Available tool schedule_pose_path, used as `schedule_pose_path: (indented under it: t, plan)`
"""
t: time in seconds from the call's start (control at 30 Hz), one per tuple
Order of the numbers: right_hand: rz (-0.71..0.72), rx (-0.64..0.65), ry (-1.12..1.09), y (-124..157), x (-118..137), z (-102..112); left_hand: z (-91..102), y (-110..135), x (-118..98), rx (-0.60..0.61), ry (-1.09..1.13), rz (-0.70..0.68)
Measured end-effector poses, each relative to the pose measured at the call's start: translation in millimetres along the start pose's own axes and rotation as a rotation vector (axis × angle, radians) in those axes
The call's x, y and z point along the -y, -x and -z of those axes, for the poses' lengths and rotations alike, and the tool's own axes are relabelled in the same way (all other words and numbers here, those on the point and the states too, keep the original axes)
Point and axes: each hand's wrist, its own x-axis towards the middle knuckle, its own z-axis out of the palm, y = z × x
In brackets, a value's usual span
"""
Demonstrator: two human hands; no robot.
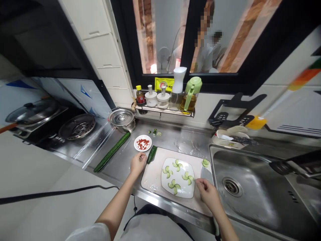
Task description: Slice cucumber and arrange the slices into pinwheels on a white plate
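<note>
A square white plate (178, 193) lies on a light cutting board (150, 182), bearing several pinwheels of cucumber slices (174, 186). My left hand (137, 165) hovers just below a small white dish (136, 147) of red pieces (142, 144), beside a cut cucumber (151, 155). Its fingertips are drawn together; anything between them is too small to make out. Close to the plate's right edge, my right hand (207, 193) has curled, pinched fingers, their contents hidden. Partly behind it rests a knife blade (206, 173), below some stacked cucumber slices (205, 163).
A whole cucumber (112, 152) and a lidded steel pot (122, 120) stand left. Cucumber ends (154, 132) lie behind the dish. A rack (163, 110) holds jars and an oil jug (192, 95). The sink (250, 194) is right; a pan (77, 126) sits far left.
</note>
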Motion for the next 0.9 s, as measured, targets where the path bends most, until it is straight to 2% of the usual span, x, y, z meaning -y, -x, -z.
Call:
schedule_pose_path:
  t: [0.1,0.2,0.37,0.63,0.9]
  plan:
    - [0.004,0.009,-0.015,-1,5,-2,0.0,-19,5,-0.071,-0.002,0.126]
    - [0.011,0.037,-0.017,-2,11,-5,-3.2,-38,9,-0.087,-0.009,0.233]
    - [0.029,0.074,-0.033,-6,17,-13,-7.8,-76,3,-0.141,-0.078,0.344]
    - [0.053,0.097,0.011,-9,28,-22,-25.5,-126,-5,-0.094,-0.235,0.275]
    - [0.018,0.115,0.043,-5,8,-19,-31.4,-154,10,0.049,-0.377,0.11]
